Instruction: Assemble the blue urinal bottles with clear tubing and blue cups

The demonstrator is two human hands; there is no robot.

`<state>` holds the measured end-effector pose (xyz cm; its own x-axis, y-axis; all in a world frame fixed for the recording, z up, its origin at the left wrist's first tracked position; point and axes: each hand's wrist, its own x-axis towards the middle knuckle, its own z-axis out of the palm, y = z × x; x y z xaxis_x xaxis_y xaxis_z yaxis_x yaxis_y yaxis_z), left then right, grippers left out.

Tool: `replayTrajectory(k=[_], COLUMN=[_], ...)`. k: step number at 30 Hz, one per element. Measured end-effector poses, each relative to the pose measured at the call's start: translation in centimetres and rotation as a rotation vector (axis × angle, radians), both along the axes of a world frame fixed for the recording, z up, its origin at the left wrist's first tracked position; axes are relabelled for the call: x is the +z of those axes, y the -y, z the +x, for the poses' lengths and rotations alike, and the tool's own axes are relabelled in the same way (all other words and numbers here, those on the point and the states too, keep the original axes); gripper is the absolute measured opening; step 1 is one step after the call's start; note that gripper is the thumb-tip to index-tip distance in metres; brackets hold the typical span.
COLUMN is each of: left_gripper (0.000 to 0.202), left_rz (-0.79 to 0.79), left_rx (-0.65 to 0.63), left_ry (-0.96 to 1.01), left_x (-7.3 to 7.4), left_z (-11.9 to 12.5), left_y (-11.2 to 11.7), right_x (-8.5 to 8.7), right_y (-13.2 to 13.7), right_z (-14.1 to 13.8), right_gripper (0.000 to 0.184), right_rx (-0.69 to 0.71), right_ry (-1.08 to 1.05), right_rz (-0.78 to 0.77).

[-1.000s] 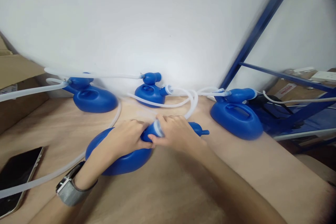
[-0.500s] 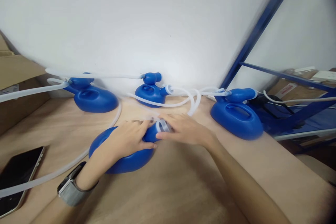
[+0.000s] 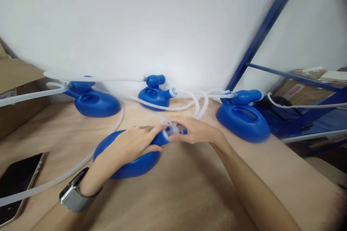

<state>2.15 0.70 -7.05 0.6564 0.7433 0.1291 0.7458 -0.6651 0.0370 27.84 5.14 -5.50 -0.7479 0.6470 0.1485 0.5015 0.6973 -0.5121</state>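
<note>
A blue plastic urinal bottle (image 3: 146, 164) lies on the brown table in front of me, its neck turned to the right. My left hand (image 3: 135, 140) is wrapped over its top by the neck, thumb along the near side. At the mouth, my right hand (image 3: 193, 130) pinches a translucent plastic fitting (image 3: 173, 128) between thumb and fingers. The fitting sits at or partly inside the white-rimmed opening; how deep it reaches is hidden. A small blue part shows beyond it, between my right fingers. Clear tubing runs behind this hand.
Behind stand more blue bottles with tubes, at the left (image 3: 97, 104), middle (image 3: 153, 97) and right (image 3: 244, 122). A white hose (image 3: 62, 177) crosses a phone (image 3: 18, 177) at the left. A cardboard box (image 3: 24, 79) and a blue metal frame (image 3: 267, 30) flank the table.
My right hand has shifted slightly right with the fitting, so more of it shows outside the bottle's mouth. My left hand keeps its hold on the bottle.
</note>
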Motion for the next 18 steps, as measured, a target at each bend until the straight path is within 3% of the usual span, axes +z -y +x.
replayTrajectory(k=[9,12,15,18], left_gripper=[0.068,0.076,0.078,0.069], left_rz=[-0.005,0.000,-0.014,-0.041], left_rx=[0.040,0.102,0.153,0.159], left_ry=[-0.010,-0.028,-0.039,0.019], left_x=[-0.2,-0.5,-0.8,-0.9], left_z=[0.1,0.1,0.1,0.2], left_y=[0.0,0.0,-0.1,-0.2], right_x=[0.3,0.6,0.5,0.0], right_y=[0.5,0.5,0.7,1.2], right_z=[0.0,-0.1,-0.8,-2.0], right_gripper=[0.054,0.060,0.060,0.070], right_rx=[-0.052,0.007,0.051,-0.027], right_ry=[0.043,0.040,0.036,0.091], right_rz=[0.028,0.024,0.135,0.305])
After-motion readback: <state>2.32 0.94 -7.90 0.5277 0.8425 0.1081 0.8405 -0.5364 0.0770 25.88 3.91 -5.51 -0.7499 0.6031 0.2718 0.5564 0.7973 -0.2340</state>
